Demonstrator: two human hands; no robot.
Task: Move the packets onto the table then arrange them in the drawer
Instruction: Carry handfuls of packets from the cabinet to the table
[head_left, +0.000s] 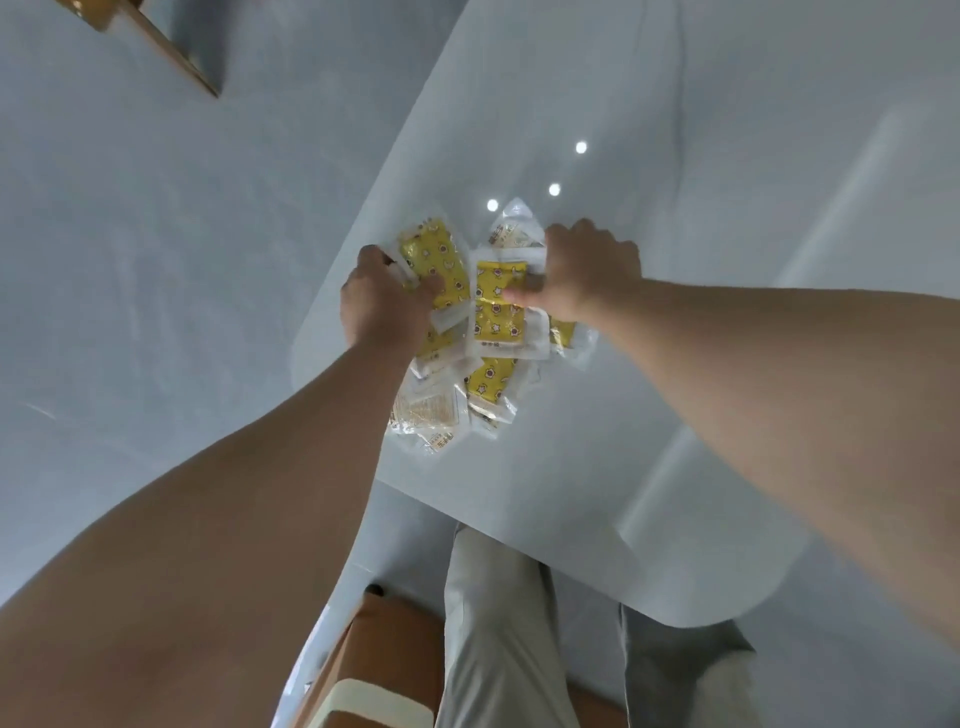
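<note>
A heap of several clear packets (488, 387) with yellow star-patterned contents lies on the white glossy table (727, 260) near its left edge. My left hand (382, 299) grips a yellow packet (434, 260) at the heap's far left, thumb on top. My right hand (587, 273) holds another yellow packet (498, 312) at the heap's far right, thumb pressing on its face and fingers curled behind its edge. More packets with pale printed labels (431, 415) lie nearer to me. No drawer is in view.
The table's left edge (332, 322) runs close beside the heap, with grey floor (130, 260) beyond it. An orange-brown seat with a white band (384, 670) stands below the table's near edge, beside my grey-trousered legs (493, 623). A wooden furniture corner (156, 41) shows top left.
</note>
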